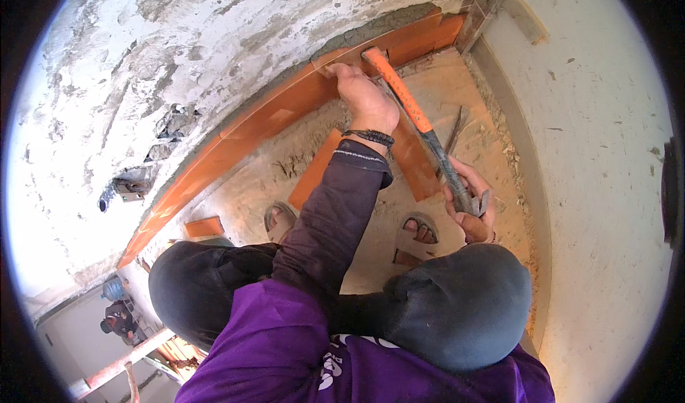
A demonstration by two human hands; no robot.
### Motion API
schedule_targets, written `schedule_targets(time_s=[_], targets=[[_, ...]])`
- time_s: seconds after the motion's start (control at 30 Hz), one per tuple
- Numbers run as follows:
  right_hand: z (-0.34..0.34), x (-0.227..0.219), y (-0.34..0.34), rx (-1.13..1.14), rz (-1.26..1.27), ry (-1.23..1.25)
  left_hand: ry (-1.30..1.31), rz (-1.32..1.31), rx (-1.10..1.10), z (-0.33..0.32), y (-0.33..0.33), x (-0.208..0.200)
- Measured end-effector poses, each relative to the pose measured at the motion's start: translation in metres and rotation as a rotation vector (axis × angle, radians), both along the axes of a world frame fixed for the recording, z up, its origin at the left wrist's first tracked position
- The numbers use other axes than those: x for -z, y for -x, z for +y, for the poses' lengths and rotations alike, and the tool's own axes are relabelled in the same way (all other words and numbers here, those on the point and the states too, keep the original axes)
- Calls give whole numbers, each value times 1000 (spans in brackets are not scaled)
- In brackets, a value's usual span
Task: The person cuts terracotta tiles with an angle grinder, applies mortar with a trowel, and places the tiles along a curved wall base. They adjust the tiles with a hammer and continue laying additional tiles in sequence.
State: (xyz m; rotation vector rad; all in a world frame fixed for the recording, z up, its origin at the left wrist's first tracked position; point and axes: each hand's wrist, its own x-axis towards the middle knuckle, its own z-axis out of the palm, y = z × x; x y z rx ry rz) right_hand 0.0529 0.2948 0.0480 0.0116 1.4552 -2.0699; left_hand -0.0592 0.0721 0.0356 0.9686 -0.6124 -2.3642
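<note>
A row of orange tiles (278, 110) runs along the foot of the rough white wall, with grey mortar (378, 28) behind its top edge. My left hand (365, 102) rests against this row near its far end, a digit stretched along the upper edge; its other fingers are partly hidden. My right hand (472, 199) grips a hammer (407, 96) close to its metal head. The hammer's orange handle slants up and left, its butt end at the tile face just right of my left hand; whether it touches, I cannot tell.
Loose orange tiles (317, 167) lie on the dusty floor, another tile (417, 157) beneath the hammer. A thin dark rod (454, 128) is near the right wall (599, 153). An open electrical box (130, 187) sits in the left wall. Another person (119, 321) is at lower left.
</note>
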Motion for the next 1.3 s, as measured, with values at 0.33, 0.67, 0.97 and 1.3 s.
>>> schedule_targets(time_s=[0.33, 0.67, 0.97, 1.3], targets=[[64, 59, 3, -141, 773, -756, 399, -384, 379, -13, -42, 37], [44, 81, 11, -315, 722, -1051, 1112, -316, 2208, -140, -182, -131], [19, 76, 38, -172, 497, -959, 1123, -752, 105, -246, -466, -207], [-389, -164, -81, -1376, 1593, -147, 152, -894, -627, -258, -704, -17]])
